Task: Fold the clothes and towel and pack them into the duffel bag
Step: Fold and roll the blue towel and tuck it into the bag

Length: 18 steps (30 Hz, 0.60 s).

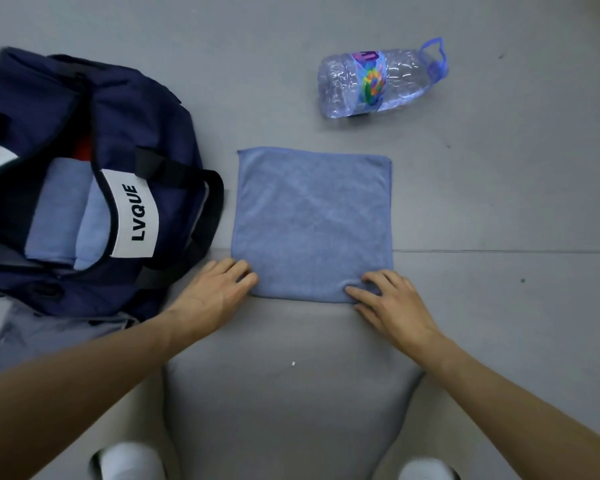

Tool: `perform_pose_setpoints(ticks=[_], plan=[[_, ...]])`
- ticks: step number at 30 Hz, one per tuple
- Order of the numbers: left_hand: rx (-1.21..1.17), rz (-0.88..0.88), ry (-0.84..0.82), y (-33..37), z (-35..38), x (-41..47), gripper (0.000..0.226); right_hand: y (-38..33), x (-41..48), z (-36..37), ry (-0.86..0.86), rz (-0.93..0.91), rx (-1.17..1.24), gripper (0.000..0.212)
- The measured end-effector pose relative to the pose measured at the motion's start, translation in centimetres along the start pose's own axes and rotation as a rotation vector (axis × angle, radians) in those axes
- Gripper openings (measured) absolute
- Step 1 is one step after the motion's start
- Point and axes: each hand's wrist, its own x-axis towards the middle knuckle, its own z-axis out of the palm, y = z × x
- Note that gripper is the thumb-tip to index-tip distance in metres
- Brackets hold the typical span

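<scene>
Even soft light, wide-angle edge distortion

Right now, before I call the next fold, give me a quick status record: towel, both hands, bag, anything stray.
towel: blue, lying flat on floor
left hand: at towel's near-left corner, grip unclear
right hand: fingers resting on near-right corner
duffel bag: navy, open, left of towel, light blue fabric inside
bottle: clear plastic, on its side beyond towel
grey garment: at bag's near side
</scene>
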Motion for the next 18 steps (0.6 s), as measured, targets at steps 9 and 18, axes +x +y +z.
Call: perform_pose_setpoints(ticks=[9, 18], plan=[[-0.054, -0.030, -0.013, 0.2, -0.9, 0.6, 0.022, -0.3, 1.3, -0.2, 0.033, -0.009, -0.015, 0.030], [-0.314, -0.176, 0.042, 0.4, -2.0, -2.2, 0.024, -1.3, -0.6, 0.0, -0.040, 0.081, -0.077, 0.061]])
